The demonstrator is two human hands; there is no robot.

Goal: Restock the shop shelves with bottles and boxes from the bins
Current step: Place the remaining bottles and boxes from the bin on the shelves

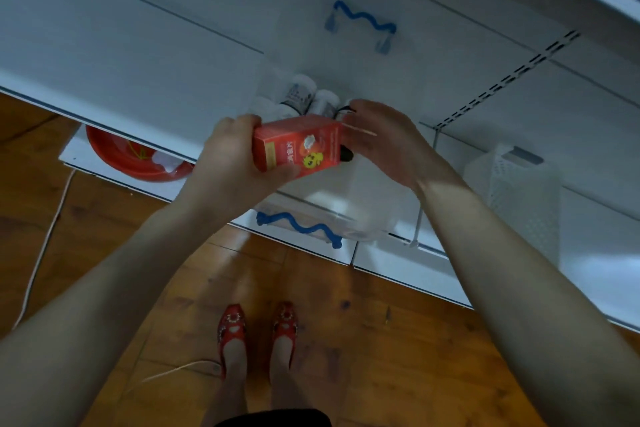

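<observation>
1. Red box: carton with a yellow cartoon figure and printed text on its face. It is held level above the clear bin, over the bin's middle, between both hands.
2. Left hand: grips the box's left end, fingers curled over the top edge and thumb beneath the lower face.
3. Right hand: seen from the back and blurred. The fingers are fairly straight and lie against the box's right end, not curled round it. A small dark item shows just under the fingers; what it is cannot be told.
4. Clear bin: transparent plastic with a blue wavy handle at its far end and another at its near end. It stands on the white shelf, with its near end at the front edge.
5. Bottles: several white-capped bottles with pale labels, lying together inside the bin, just beyond the box.
6. Red basin: on a lower shelf to the left, partly hidden under the front edge of the shelf above.
7. White perforated basket: on the shelf to the right, well apart from the bin.
8. Slotted upright strip: runs up the back panel between bin and basket.
9. Wooden floor: carries a white cable at the left and the person's red shoes at the centre.
</observation>
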